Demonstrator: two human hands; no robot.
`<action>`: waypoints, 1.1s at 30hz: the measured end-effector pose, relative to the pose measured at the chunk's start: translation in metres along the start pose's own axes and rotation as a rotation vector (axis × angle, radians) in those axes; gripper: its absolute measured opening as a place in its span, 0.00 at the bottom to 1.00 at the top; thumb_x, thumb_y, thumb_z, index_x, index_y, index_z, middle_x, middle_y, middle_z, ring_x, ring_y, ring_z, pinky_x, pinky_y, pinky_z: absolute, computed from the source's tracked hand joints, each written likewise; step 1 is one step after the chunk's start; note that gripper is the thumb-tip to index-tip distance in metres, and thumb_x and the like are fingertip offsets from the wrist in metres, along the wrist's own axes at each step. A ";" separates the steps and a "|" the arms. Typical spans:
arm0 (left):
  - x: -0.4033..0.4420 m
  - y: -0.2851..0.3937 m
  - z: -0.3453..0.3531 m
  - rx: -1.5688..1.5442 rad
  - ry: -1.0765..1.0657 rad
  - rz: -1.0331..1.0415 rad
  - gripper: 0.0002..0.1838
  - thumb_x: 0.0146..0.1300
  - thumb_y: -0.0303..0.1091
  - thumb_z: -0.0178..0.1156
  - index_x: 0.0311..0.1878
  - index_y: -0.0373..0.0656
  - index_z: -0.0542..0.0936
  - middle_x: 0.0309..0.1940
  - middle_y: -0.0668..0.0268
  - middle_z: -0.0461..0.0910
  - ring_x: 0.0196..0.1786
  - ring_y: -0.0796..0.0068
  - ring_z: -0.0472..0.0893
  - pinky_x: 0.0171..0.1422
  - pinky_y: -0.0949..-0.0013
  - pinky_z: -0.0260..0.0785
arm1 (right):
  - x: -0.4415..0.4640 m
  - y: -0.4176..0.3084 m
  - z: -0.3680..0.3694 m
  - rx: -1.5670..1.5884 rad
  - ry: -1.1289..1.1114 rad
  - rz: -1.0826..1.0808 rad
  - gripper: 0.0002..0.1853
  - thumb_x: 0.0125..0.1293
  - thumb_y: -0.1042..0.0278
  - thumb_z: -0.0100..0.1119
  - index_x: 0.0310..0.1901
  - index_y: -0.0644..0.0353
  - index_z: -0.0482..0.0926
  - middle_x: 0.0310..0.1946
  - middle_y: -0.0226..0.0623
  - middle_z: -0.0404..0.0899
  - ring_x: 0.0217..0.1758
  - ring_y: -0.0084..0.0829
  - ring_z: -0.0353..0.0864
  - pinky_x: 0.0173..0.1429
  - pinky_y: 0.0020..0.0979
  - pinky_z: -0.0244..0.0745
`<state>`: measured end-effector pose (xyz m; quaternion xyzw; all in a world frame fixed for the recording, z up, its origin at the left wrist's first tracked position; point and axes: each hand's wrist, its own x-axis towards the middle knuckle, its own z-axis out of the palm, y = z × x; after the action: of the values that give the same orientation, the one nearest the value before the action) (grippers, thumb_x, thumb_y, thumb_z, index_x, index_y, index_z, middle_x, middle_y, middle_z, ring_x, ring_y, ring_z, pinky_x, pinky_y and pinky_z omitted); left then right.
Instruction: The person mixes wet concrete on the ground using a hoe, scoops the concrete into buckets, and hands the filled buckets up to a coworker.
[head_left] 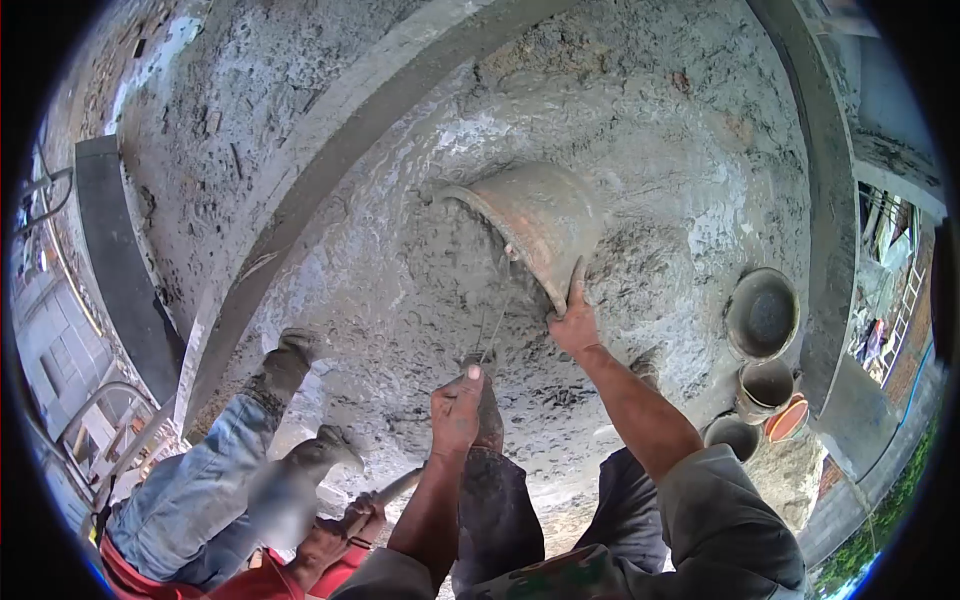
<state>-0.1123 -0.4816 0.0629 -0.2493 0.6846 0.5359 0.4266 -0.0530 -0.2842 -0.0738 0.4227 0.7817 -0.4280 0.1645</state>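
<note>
A large mortar-coated bucket (pixel 545 215) lies tipped on its side in the middle, its mouth facing down and left over wet grey mortar (pixel 430 270). My right hand (pixel 575 325) grips the lower end of its rim, one finger stretched along the outside. Below and left of the mouth, my left hand (pixel 457 408) is closed, thumb up, round the handle of a thin tool (pixel 492 335) that looks like a trowel. Its blade end is hard to make out against the mortar at the bucket's mouth.
Several buckets stand at the right, among them a round one (pixel 762 313). A long raised concrete edge (pixel 300 165) curves across the left, another (pixel 830 200) down the right. At the lower left a co-worker's hands (pixel 345 530) hold a handle, boots close by.
</note>
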 end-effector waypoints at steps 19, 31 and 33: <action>-0.037 0.126 0.031 0.242 0.110 0.491 0.20 0.63 0.45 0.56 0.49 0.37 0.77 0.42 0.53 0.80 0.46 0.65 0.79 0.52 0.67 0.68 | -0.075 -0.142 -0.083 1.344 -0.192 0.316 0.19 0.67 0.45 0.49 0.30 0.54 0.72 0.22 0.28 0.70 0.27 0.27 0.71 0.45 0.37 0.73; -0.139 0.253 -0.203 0.310 0.256 0.598 0.18 0.61 0.45 0.56 0.35 0.36 0.81 0.23 0.67 0.78 0.29 0.79 0.74 0.35 0.71 0.67 | -0.111 -0.299 -0.174 1.054 0.050 0.478 0.06 0.60 0.65 0.54 0.33 0.56 0.73 0.24 0.32 0.67 0.20 0.27 0.64 0.18 0.32 0.59; -0.154 0.281 -0.222 0.337 0.314 0.621 0.17 0.62 0.43 0.56 0.34 0.36 0.81 0.23 0.67 0.78 0.28 0.79 0.74 0.35 0.71 0.67 | -0.117 -0.328 -0.228 0.851 0.037 0.409 0.08 0.61 0.63 0.54 0.31 0.58 0.73 0.21 0.31 0.66 0.17 0.26 0.62 0.19 0.32 0.59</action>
<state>-0.3284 -0.6247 0.3543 -0.0358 0.8630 0.4749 0.1688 -0.2228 -0.2513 0.3051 0.6053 0.4405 -0.6615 0.0438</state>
